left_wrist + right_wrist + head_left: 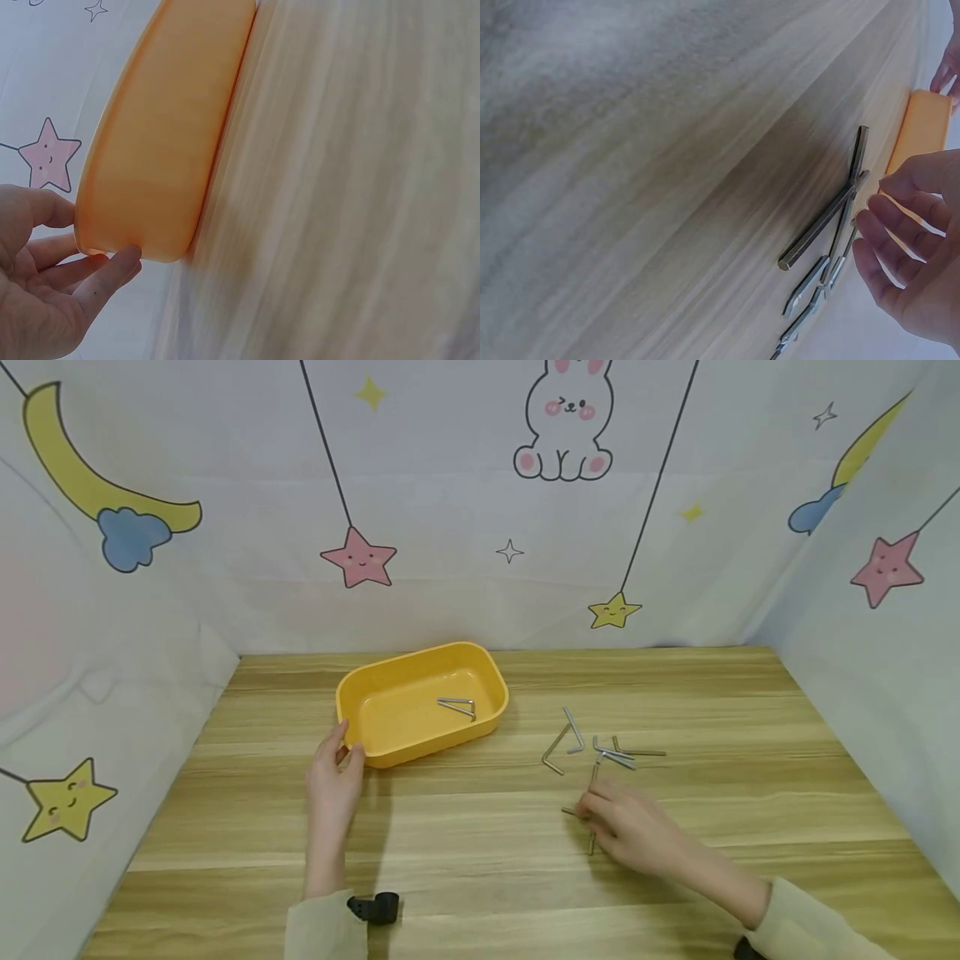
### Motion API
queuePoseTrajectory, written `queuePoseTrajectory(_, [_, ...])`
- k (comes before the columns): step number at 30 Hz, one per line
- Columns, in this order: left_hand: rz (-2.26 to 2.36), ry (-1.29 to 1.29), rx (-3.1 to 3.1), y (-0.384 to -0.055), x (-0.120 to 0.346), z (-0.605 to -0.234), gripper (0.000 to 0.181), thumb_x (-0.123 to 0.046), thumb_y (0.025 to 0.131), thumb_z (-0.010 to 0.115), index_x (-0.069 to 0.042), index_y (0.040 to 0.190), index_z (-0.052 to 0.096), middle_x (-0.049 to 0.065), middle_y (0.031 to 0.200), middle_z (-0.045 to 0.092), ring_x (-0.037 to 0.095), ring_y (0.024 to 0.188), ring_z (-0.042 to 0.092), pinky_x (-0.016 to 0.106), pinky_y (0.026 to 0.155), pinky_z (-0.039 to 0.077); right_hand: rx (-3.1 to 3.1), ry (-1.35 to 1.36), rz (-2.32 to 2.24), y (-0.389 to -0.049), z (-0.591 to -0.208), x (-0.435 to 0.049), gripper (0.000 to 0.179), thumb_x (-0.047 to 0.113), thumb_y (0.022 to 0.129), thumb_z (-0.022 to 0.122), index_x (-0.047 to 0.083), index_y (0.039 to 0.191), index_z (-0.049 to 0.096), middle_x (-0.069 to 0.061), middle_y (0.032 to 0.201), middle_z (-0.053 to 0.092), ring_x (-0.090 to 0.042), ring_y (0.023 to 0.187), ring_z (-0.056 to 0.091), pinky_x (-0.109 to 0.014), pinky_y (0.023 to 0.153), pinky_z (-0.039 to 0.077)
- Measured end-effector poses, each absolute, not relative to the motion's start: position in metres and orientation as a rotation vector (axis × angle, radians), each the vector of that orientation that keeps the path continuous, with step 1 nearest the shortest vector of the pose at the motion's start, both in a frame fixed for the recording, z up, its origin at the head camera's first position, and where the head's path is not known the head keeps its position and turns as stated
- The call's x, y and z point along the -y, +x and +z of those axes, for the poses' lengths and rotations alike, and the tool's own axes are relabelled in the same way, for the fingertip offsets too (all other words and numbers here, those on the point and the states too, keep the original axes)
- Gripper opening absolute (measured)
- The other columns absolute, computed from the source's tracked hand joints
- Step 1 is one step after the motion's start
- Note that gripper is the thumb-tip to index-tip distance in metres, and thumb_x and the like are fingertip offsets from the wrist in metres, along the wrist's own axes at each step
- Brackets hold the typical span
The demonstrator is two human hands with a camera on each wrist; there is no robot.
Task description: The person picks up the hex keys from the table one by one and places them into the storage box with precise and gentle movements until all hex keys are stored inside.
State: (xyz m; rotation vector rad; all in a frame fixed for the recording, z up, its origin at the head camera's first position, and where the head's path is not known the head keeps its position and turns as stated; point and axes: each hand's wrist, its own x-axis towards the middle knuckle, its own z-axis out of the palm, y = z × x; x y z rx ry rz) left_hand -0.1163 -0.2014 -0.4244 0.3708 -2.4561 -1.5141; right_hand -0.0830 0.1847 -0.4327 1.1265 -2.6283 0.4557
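Observation:
My left hand [335, 785] holds the near left corner of a yellow plastic tray [420, 753], thumb on the front wall, fingers round the end. Two silver hex keys [456, 701] lie inside the tray. On the table, my right hand [637, 831] hovers low over bronze hex keys [592, 843], covering parts of them. Its fingers bend loosely in the right wrist view, beside a dark hex key [817, 229], with no key visibly pinched. Just beyond it lie more bronze and silver hex keys [574, 731], some crossing each other.
A wood-grain table [465, 860] carries everything. White cloth [450, 510] with printed stars, moons and a rabbit hangs behind and at both sides. A black wrist camera [382, 907] sits by the left sleeve.

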Motion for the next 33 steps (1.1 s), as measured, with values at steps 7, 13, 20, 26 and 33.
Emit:
queuePoseTrajectory(7, [-1.506, 0.379, 2.462, -0.116, 0.201, -0.424, 0.048, -0.01, 0.096, 0.051, -0.001, 0.143, 0.043, 0.021, 0.15, 0.039, 0.042, 0.125, 0.052, 0.046, 0.105, 0.047, 2.639, 1.098, 0.415, -0.08, -0.438, -0.189, 0.027, -0.001, 0.067, 0.071, 0.018, 0.084, 0.064, 0.01, 0.083, 0.06, -0.006, 0.077, 0.053, -0.023, 0.066, 0.051])
queuePoseTrajectory(13, [-1.492, 0.373, 2.45, -0.117, 0.201, -0.427, 0.048, -0.01, 0.095, 0.05, -0.001, 0.142, 0.044, 0.022, 0.149, 0.04, 0.044, 0.124, 0.052, 0.048, 0.103, 0.048, 2.701, 1.076, 0.433, -0.076, -0.44, -0.193, 0.026, -0.002, 0.069, 0.071, 0.018, 0.084, 0.063, 0.01, 0.081, 0.058, -0.004, 0.075, 0.048, -0.021, 0.062, 0.047])
queuePoseTrajectory(20, [-1.477, 0.384, 2.457, -0.116, 0.201, -0.426, 0.048, -0.012, 0.096, 0.051, -0.001, 0.142, 0.045, 0.021, 0.149, 0.04, 0.043, 0.124, 0.053, 0.044, 0.101, 0.05, 2.72, 1.056, 0.44, -0.075, -0.444, -0.198, 0.029, -0.005, 0.069, 0.067, 0.018, 0.086, 0.063, 0.01, 0.083, 0.058, -0.003, 0.076, 0.049, -0.021, 0.062, 0.048])
queuePoseTrajectory(26, [-1.501, 0.381, 2.471, -0.117, 0.202, -0.425, 0.048, -0.012, 0.097, 0.05, -0.001, 0.143, 0.043, 0.021, 0.151, 0.038, 0.042, 0.126, 0.051, 0.045, 0.103, 0.048, 2.713, 1.048, 0.447, -0.074, -0.447, -0.201, 0.033, -0.007, 0.068, 0.067, 0.019, 0.088, 0.063, 0.011, 0.085, 0.059, -0.004, 0.078, 0.052, -0.023, 0.064, 0.05])
queuePoseTrajectory(33, [-1.515, 0.382, 2.478, -0.116, 0.202, -0.423, 0.048, -0.011, 0.097, 0.05, -0.001, 0.143, 0.042, 0.021, 0.152, 0.037, 0.043, 0.126, 0.051, 0.046, 0.105, 0.047, 2.68, 1.061, 0.466, -0.074, -0.449, -0.202, 0.035, -0.008, 0.068, 0.067, 0.019, 0.089, 0.062, 0.011, 0.086, 0.058, -0.004, 0.079, 0.052, -0.02, 0.059, 0.048])
